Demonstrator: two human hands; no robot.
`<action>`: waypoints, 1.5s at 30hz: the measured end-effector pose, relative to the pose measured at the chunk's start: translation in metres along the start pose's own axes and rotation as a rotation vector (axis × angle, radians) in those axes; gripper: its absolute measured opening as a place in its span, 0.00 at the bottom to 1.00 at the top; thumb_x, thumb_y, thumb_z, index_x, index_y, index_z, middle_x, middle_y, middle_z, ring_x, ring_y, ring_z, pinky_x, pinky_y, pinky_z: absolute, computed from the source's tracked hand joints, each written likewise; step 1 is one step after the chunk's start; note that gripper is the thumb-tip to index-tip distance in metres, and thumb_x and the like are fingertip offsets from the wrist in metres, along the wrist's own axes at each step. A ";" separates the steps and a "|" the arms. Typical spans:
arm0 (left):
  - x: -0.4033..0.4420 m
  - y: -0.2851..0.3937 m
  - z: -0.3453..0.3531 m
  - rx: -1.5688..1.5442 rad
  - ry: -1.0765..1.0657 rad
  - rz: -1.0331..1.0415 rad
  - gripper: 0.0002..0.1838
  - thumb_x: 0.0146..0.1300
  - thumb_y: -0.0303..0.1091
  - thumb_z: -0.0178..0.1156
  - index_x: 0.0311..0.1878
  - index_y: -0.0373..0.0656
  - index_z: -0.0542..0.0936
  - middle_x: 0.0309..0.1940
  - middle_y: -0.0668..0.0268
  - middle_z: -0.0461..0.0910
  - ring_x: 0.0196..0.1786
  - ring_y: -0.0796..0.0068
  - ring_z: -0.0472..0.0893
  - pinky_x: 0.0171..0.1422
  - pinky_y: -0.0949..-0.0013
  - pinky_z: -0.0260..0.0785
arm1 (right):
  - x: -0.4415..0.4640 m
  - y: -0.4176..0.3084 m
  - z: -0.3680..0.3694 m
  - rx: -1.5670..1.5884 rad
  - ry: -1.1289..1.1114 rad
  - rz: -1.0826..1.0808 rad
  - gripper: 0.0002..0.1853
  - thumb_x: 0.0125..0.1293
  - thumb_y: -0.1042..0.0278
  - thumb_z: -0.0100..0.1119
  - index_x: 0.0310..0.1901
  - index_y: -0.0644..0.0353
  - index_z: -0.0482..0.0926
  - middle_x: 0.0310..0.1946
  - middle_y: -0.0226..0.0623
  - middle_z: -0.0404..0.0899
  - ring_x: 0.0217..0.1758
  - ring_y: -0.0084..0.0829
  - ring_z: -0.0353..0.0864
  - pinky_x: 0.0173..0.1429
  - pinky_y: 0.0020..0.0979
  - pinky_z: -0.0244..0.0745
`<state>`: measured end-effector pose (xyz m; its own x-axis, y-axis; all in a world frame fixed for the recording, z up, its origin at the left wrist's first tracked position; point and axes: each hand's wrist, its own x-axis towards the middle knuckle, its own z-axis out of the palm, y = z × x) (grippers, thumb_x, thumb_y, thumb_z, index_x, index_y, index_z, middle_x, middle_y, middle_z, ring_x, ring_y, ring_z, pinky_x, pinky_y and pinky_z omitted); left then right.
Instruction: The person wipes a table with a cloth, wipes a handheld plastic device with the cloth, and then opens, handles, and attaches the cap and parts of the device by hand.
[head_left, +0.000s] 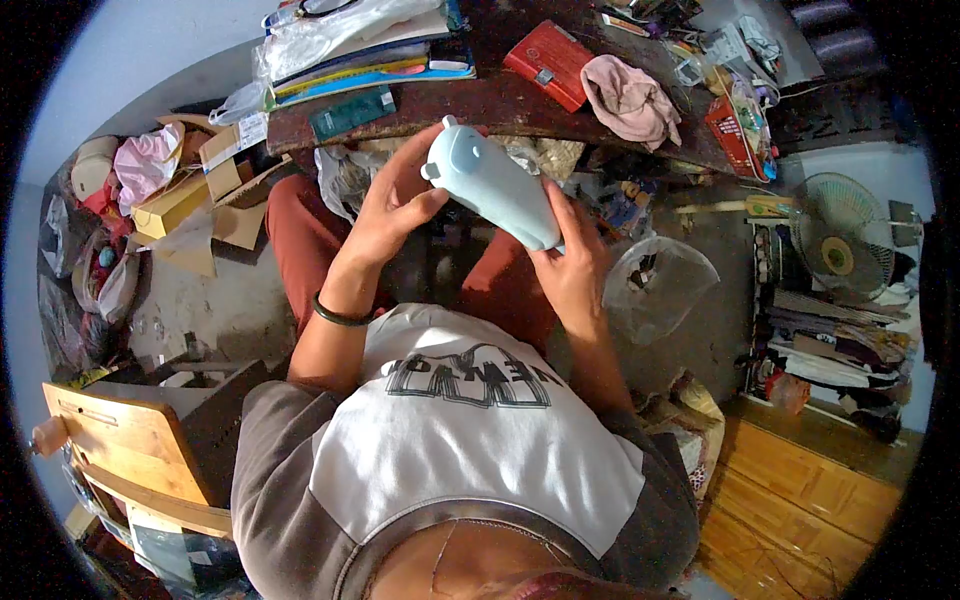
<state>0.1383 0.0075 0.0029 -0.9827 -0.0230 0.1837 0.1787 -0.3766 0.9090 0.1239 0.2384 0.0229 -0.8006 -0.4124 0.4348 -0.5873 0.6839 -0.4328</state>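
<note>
Between my two hands is a pale blue, smooth, rounded case-like object (495,190) with two small ears at one end, held tilted above my lap. My left hand (393,208) grips the eared end, with the thumb along the near side and the fingers behind it. My right hand (572,240) is wrapped around the other, flatter end. What the object is for, and its underside, cannot be made out. Beyond it stands the dark wooden table (440,122), with a teal flat box (353,113) near its edge.
On the table are stacked books (370,72), a red box (550,65), a pink cloth (630,100) and a red basket (735,135). Opened cardboard boxes (235,165) lie to the left. A clear plastic bag (660,290) and a fan (845,240) are on the right.
</note>
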 end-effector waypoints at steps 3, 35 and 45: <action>0.000 0.002 0.000 0.021 -0.018 0.002 0.42 0.53 0.46 0.64 0.69 0.37 0.63 0.64 0.60 0.69 0.67 0.66 0.68 0.72 0.61 0.56 | 0.000 0.000 0.000 -0.011 0.011 0.003 0.41 0.43 0.76 0.69 0.64 0.51 0.70 0.46 0.43 0.76 0.48 0.48 0.77 0.50 0.43 0.74; -0.001 -0.006 0.006 0.073 0.265 -0.129 0.24 0.58 0.35 0.70 0.53 0.36 0.73 0.44 0.62 0.80 0.45 0.76 0.80 0.52 0.71 0.73 | -0.035 -0.010 0.025 1.246 -0.742 0.620 0.17 0.68 0.63 0.56 0.22 0.61 0.71 0.15 0.30 0.70 0.16 0.23 0.68 0.23 0.27 0.63; 0.010 -0.019 0.018 -0.733 -0.018 -0.268 0.28 0.63 0.52 0.57 0.56 0.38 0.70 0.40 0.55 0.79 0.43 0.60 0.81 0.45 0.57 0.77 | -0.022 -0.035 0.035 1.616 -0.881 0.718 0.16 0.69 0.64 0.56 0.48 0.70 0.69 0.19 0.32 0.67 0.15 0.21 0.65 0.19 0.23 0.62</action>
<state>0.1259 0.0306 -0.0058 -0.9858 0.1678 0.0044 -0.1484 -0.8833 0.4447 0.1578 0.2026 0.0006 -0.4270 -0.8375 -0.3409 0.6804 -0.0493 -0.7312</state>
